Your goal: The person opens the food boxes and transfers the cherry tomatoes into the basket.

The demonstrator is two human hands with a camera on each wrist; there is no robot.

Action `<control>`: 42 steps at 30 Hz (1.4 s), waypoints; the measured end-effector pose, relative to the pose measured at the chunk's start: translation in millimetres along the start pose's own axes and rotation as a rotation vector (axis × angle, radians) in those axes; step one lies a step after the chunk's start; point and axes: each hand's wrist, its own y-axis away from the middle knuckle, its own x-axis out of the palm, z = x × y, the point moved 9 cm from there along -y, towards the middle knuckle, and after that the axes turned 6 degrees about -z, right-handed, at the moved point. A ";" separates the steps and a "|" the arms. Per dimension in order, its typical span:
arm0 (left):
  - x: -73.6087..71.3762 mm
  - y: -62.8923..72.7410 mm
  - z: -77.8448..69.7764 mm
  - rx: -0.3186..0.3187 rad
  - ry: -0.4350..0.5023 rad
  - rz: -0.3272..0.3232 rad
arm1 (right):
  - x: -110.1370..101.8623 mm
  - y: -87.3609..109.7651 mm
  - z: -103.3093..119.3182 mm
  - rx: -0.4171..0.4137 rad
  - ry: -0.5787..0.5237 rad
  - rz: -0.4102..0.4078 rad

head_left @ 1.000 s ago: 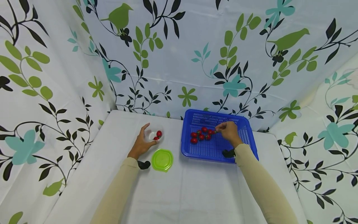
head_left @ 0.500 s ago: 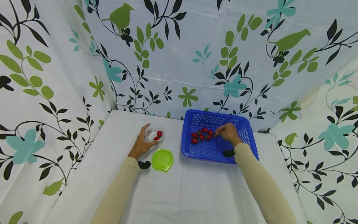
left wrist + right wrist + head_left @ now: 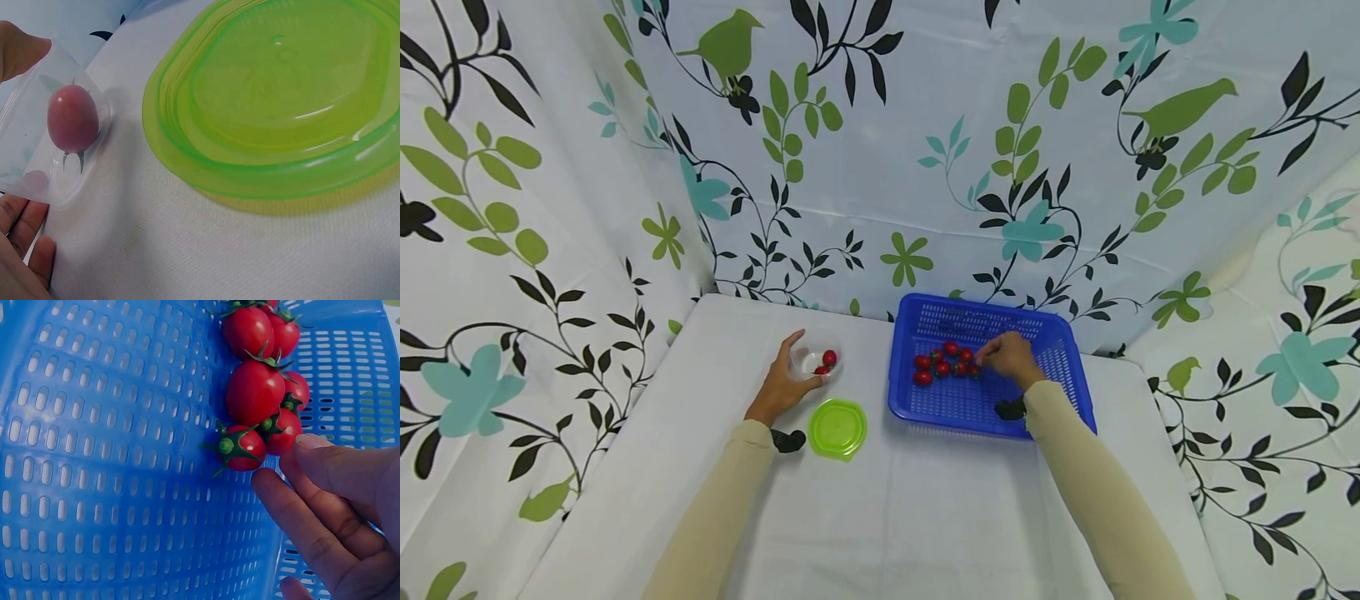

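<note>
My left hand (image 3: 781, 385) curves thumb and fingers around a small clear plastic container (image 3: 806, 360). Red cherry tomatoes (image 3: 830, 357) lie inside; the left wrist view shows one tomato (image 3: 73, 119) with green sepals. At the right, my right hand (image 3: 1011, 358) reaches into a blue perforated basket (image 3: 955, 409). Several cherry tomatoes (image 3: 922, 377) are clustered on its floor. In the right wrist view, the thumb and fingertips of my right hand (image 3: 337, 506) are at the edge of one tomato (image 3: 284, 432), fingers mostly straight. Another tomato (image 3: 244, 448) lies beside the fingertips.
A green translucent lid (image 3: 837, 429) lies on the white table (image 3: 887, 508), close to the left wrist. Patterned curtains (image 3: 865, 167) hang behind the table and along both sides. The basket's raised walls surround the tomatoes.
The tomato by my right fingertips now sits nearer me, below the fingers, and the hand has shifted slightly left. My left hand stays at the container.
</note>
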 end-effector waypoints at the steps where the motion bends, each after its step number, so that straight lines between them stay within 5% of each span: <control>1: 0.1 -0.6 0.2 0.001 -0.003 -0.001 | -0.2 -0.1 0.3 0.004 -0.005 -0.002; 10: 0.4 -1.5 1.2 0.000 -0.005 -0.006 | -11.2 0.0 23.0 -0.062 -0.053 -0.108; 21: 0.5 -1.0 2.8 -0.012 0.002 -0.004 | -9.4 13.1 97.9 -0.219 -0.155 -0.170; 42: 0.3 -0.4 4.1 -0.014 0.006 -0.009 | 77.8 39.8 209.5 -0.334 -0.274 -0.004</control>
